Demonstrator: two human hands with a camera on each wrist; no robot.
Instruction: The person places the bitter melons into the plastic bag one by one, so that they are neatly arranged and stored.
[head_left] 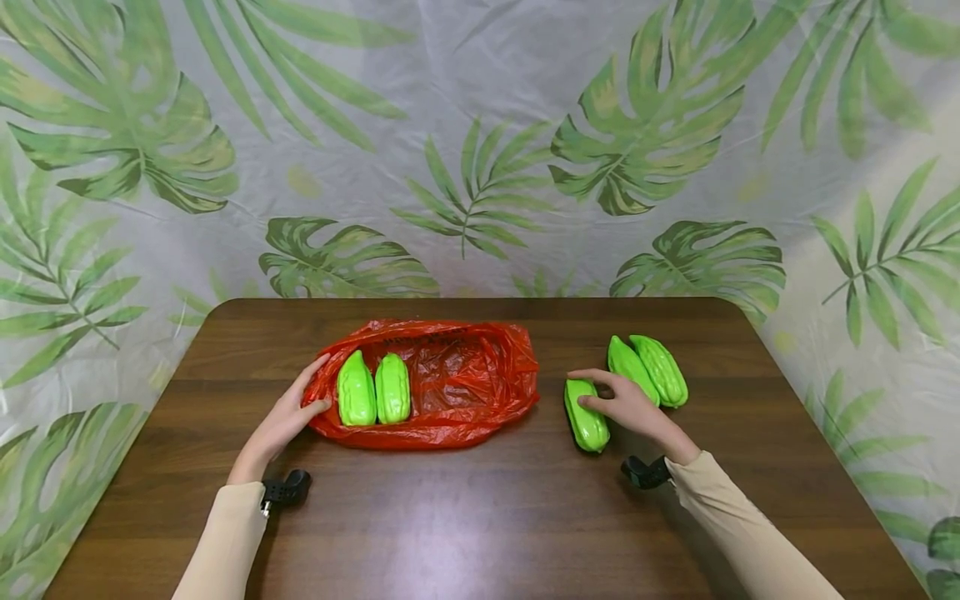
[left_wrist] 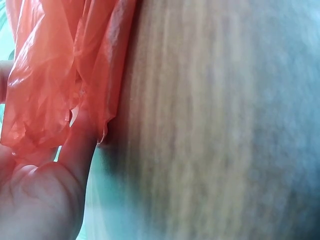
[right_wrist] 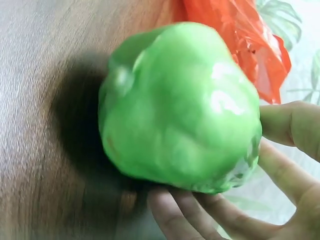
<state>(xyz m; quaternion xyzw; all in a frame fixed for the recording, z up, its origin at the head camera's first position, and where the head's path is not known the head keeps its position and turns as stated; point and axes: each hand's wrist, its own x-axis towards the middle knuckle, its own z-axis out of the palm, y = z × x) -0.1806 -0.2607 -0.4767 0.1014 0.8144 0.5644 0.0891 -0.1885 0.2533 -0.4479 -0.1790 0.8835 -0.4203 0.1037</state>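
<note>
As the head view showed it, the right hand [head_left: 626, 404] held the nearest green gourd [head_left: 588, 429], its fingers and thumb curled about the far half. That gourd was over the brown table [head_left: 450, 517], between the red bag [head_left: 465, 375] and a pair of gourds at the right: a slim gourd [head_left: 630, 371] and a ridged gourd [head_left: 663, 371], lying side by side. At the bag's left rim the left hand [head_left: 288, 412] held the film, thumb and forefinger spread apart. Inside lay a pointed gourd [head_left: 356, 392] and a shorter gourd [head_left: 393, 389], both near that hand.

Seen from the left wrist, the film looked thin, limp and creased, a finger showing through it; such plastic would probably stretch or tear if tugged hard, so a light hold on the gathered rim seemed wisest. Exactly how the fingertips met was hidden.

From the right wrist, the held gourd's blunt end filled the view, rounded and glossy, with digits clamped against two of its sides. Whether its base touched the wood could not be told. It looked firm, probably light, perhaps a little slick; gripping the broad middle, with fingertips set in the lengthwise grooves, should have served better than the tapering tip.
</note>
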